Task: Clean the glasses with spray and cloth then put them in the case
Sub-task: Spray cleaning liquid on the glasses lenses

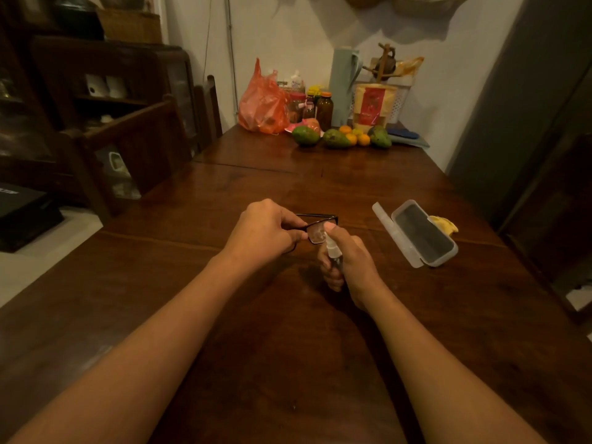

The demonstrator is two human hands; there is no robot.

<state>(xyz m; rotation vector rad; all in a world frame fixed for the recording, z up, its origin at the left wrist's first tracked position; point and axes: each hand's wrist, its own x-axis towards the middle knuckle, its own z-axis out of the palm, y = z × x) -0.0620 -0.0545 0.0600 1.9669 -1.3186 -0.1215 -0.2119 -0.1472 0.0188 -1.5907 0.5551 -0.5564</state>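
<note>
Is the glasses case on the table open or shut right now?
Open. The case lies with its lid swung aside, dark interior showing and empty.

Orange plastic bag (262, 104), avocados (306, 135), oranges (363, 140) at table's (224, 315) far end

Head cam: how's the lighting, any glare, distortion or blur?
Head view: dim, warm light; soft sheen on the table; wide-angle bending at the edges, forearms stretched. Glasses and spray bottle at centre are readable but soft; left hand and right hand unblurred. Dark cabinet corner loses detail.
</note>
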